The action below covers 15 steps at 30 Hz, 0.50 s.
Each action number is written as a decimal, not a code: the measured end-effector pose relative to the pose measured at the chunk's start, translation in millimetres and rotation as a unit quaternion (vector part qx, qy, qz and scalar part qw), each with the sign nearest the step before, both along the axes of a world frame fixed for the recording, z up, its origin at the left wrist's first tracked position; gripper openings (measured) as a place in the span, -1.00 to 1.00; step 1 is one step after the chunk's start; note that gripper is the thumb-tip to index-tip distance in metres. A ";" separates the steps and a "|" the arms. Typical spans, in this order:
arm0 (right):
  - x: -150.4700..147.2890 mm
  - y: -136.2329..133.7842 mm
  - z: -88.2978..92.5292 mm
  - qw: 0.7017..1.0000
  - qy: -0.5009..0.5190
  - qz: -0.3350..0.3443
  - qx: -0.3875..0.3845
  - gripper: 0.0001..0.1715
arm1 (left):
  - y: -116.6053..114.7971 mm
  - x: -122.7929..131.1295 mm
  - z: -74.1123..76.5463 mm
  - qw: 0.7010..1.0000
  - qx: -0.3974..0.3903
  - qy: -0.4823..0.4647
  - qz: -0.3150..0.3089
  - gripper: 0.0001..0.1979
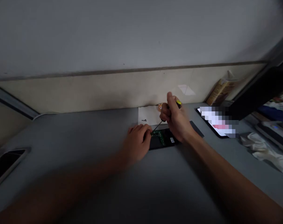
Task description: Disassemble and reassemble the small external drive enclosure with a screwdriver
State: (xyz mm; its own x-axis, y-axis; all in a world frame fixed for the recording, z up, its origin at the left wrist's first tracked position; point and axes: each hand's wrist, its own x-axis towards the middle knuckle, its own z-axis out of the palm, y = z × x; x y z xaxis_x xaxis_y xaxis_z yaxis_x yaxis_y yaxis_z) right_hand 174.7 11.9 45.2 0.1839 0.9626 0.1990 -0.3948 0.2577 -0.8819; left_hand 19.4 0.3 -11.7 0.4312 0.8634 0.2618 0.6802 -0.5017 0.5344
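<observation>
A flat black electronic device (156, 143) lies opened on the grey desk, its green circuit board (162, 138) exposed. My left hand (138, 141) grips the device's left end, thumb and fingers closed around it. In my right hand (175, 116) is a screwdriver (158, 125) with a black and yellow handle, held at a slant. Its tip reaches the board's upper left edge, close to my left fingers; exact contact is too small to make out. Behind the device lies white paper (149, 113) bearing several tiny dark pieces (144, 120).
A dark flat panel (196, 128) lies right of my right hand. Farther right are a lit-screen device (216, 123), crumpled white cloth or tissue (265, 149) and a brownish box (222, 91) against the wall. A phone-like device (9, 165) rests at far left.
</observation>
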 end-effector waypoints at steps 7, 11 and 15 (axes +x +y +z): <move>6.0 -1.2 4.8 0.999 -0.007 0.033 0.004 -0.54 | -5.7 0.3 4.8 1.000 -0.004 -0.011 -0.013 -0.92; 3.0 -0.6 -2.0 0.998 -0.053 -0.015 -0.003 -0.33 | -7.9 0.1 7.6 1.000 0.015 0.010 -0.016 -0.90; 0.7 0.9 -1.7 0.994 -0.093 -0.060 0.008 -0.32 | -8.8 -0.2 7.6 0.999 0.026 0.029 -0.014 -0.86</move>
State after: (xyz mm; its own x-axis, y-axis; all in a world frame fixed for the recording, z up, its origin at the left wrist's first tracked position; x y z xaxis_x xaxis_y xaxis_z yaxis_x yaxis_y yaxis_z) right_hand 175.5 12.8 43.5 0.2566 0.9323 0.2548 -0.1915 0.3075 -0.9321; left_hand 19.2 -8.4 -4.1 0.4712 0.8363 0.2804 0.6939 -0.5477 0.4675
